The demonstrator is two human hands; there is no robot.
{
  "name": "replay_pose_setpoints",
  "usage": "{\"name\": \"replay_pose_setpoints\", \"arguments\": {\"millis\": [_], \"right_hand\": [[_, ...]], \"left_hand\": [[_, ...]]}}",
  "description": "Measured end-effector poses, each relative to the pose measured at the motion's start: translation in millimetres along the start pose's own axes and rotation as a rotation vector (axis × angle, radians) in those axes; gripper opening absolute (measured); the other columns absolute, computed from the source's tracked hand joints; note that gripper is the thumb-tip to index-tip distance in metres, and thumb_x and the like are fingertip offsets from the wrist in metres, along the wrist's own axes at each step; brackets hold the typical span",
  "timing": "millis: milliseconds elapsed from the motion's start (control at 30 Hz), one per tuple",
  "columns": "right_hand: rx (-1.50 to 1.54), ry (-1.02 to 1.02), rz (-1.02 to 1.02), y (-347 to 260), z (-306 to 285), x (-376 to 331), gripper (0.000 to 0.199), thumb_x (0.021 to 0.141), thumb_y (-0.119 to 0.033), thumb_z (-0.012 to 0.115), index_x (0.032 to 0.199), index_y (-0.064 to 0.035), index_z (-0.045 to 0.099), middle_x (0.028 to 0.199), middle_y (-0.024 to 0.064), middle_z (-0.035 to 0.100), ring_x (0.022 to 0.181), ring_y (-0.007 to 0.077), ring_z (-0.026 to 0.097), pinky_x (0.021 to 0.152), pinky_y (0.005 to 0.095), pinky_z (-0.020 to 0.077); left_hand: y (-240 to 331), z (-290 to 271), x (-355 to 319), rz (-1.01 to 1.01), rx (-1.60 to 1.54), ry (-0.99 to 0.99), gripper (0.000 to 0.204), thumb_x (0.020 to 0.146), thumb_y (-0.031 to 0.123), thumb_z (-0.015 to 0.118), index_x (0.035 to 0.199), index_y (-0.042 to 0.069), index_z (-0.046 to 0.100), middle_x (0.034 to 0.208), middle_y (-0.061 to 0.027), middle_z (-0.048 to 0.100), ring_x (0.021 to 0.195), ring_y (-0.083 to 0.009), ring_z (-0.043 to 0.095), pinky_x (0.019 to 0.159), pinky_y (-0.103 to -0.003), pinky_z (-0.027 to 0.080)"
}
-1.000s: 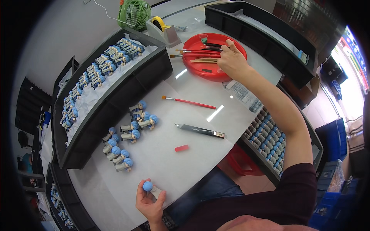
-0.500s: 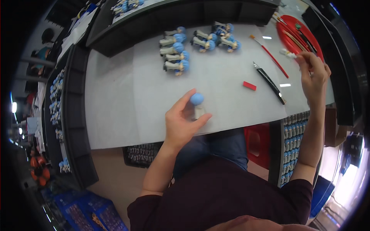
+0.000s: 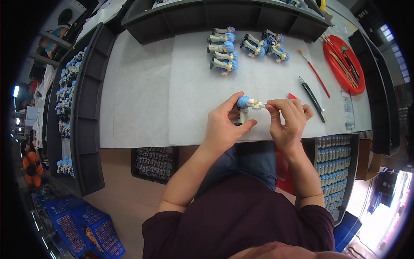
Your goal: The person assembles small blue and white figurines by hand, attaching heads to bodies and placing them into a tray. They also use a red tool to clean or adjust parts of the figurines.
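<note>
Near the table's front edge, at the centre of the view, both hands meet over a small figurine (image 3: 245,105) with a smooth, round blue head and a pale body. Left hand (image 3: 224,127) wraps it, thumb and fingers curled around the body; right hand (image 3: 288,123), at 3 o'clock from the figurine, pinches a tiny pale part at its head between thumb and forefinger. White, matte, paper-like sheet (image 3: 142,86) covers the table. At 12 o'clock from the hands lies a cluster of like figurines (image 3: 241,47), glossy blue heads, on their sides. At 2 o'clock lie a slim red-handled brush (image 3: 315,73) and a dark knife (image 3: 311,97), with a small red block (image 3: 292,96) just beside the right fingers. Farther at 2 o'clock sits a round red plastic tray (image 3: 338,69) of thin tools.
</note>
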State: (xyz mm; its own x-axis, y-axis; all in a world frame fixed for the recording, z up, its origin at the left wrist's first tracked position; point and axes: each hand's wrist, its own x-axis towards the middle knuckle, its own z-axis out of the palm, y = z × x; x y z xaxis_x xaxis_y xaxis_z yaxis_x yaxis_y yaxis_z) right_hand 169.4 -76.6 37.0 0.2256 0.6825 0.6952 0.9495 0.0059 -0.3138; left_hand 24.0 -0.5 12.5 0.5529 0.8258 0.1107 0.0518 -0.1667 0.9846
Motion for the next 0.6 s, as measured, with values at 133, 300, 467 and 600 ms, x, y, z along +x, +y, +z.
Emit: {"name": "replay_pose_setpoints", "arguments": {"millis": [133,300,467,600], "right_hand": [[0.016,0.004,0.026,-0.7,5.3,2.5,0.009,0.073,-0.01,0.071,0.077,-0.014,0.064,0.072,-0.0055,0.063,0.066,0.0106,0.052,0.074,0.0293,0.0243],[0.043,-0.015,0.049,-1.2,6.0,-2.4,0.01,0.073,-0.008,0.071,0.076,-0.0139,0.064,0.072,-0.0057,0.063,0.065,0.0109,0.052,0.074,0.0289,0.0248],[0.073,-0.015,0.066,-0.5,9.1,-0.5,0.009,0.074,-0.009,0.07,0.076,-0.0136,0.064,0.071,-0.0057,0.062,0.064,0.0112,0.051,0.073,0.029,0.0247],[0.089,-0.026,0.086,1.8,10.7,-1.3,0.007,0.075,-0.009,0.07,0.076,-0.0132,0.064,0.07,-0.0056,0.062,0.064,0.0113,0.05,0.073,0.0295,0.0246]], "left_hand": [[-1.8,-0.3,-0.7,0.006,-0.048,0.007,0.065,0.063,0.004,0.079,0.121,-0.003,0.05,0.092,-0.0119,0.063,0.083,-0.0138,0.062,0.075,-0.028,0.052],[-0.2,-0.8,-1.0,-0.003,-0.061,0.003,0.064,0.064,0.003,0.078,0.121,-0.004,0.05,0.093,-0.012,0.064,0.082,-0.0133,0.062,0.075,-0.028,0.052],[1.5,-1.2,-0.9,-0.022,-0.084,0.004,0.064,0.064,0.002,0.078,0.121,-0.005,0.05,0.093,-0.0119,0.064,0.083,-0.0131,0.062,0.075,-0.028,0.052],[5.1,-3.5,-0.1,-0.065,-0.065,-0.047,0.066,0.066,0.0,0.077,0.124,-0.006,0.047,0.105,-0.0129,0.06,0.096,-0.0159,0.06,0.084,-0.031,0.051]]}}
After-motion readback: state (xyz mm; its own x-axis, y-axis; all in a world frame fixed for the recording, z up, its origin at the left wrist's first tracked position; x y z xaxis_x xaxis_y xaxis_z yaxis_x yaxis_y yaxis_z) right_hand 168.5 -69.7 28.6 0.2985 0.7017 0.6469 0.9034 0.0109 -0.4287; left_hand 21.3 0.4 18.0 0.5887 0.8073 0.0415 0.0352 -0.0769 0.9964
